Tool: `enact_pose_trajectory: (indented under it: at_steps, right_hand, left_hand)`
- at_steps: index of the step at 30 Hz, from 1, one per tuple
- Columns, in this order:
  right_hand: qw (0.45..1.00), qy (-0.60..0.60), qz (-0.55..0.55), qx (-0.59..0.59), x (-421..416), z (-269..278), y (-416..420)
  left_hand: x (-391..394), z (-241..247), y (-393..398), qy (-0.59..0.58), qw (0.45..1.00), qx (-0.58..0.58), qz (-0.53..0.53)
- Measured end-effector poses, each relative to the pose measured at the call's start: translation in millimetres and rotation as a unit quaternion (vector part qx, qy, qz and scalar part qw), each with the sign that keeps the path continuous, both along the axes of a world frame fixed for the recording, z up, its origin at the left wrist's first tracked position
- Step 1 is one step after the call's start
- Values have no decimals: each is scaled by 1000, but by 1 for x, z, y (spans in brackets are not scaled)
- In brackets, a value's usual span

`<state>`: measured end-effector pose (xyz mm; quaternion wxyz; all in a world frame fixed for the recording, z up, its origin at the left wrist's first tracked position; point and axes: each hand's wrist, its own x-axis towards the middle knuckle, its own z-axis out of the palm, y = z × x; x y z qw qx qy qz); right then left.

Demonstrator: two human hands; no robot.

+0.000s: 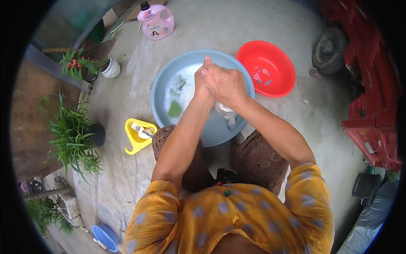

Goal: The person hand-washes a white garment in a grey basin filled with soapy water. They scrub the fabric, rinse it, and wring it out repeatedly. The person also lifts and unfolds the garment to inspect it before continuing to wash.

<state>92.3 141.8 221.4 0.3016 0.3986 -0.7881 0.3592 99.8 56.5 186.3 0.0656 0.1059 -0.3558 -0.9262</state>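
Observation:
My left hand [201, 81] and my right hand [226, 83] are pressed together over a round light-blue plastic basin [157, 104]. The right hand's fingers wrap across the left, and a thumb points up. Whatever lies between the palms is hidden. Just below my right wrist, a wet white cloth [225, 111] shows in the basin; whether it reaches up into my hands cannot be seen. Whitish water [187, 71] fills the basin's far part, with a green patch [174, 109] at its left. The ribbed near part [212, 125] looks like a washboard.
A red plastic basin [279, 79] stands beside the blue one. At left are a yellow triangular basket [136, 147] holding a bottle [141, 131] and potted plants [74, 133]. Beyond stands a pink detergent jug [157, 23]. A red vehicle [368, 79] borders the right.

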Motion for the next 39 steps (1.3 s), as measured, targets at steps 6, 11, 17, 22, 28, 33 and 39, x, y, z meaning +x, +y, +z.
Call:
enact_pose_trajectory:
  at_steps: [6, 11, 17, 22, 28, 33, 39]
  right_hand:
    - [982, -67, -155, 88, -55, -5, 19]
    - [991, -31, -60, 116, -2, -2, 2]
    - [978, -69, -153, 120, -50, -8, 17]
    - [996, -10, 12, 82, 8, -9, -6]
    - [978, -87, -140, 128, -50, -7, 17]
    - [995, 9, 78, 59, 31, -4, -15]
    - [991, -26, -113, 60, -37, -1, 13]
  left_hand:
    - [5, 20, 32, -47, 996, 74, -21]
    - [-9, -31, -6, -44, 994, 101, -22]
    - [1, 8, 26, -30, 997, 74, 15]
    - [-7, -21, -11, -61, 990, 126, 28]
    - [1, 30, 29, -81, 990, 103, 44]
    - [-2, -48, -44, 112, 975, 176, -80]
    - [-3, 13, 15, -50, 991, 127, 12]
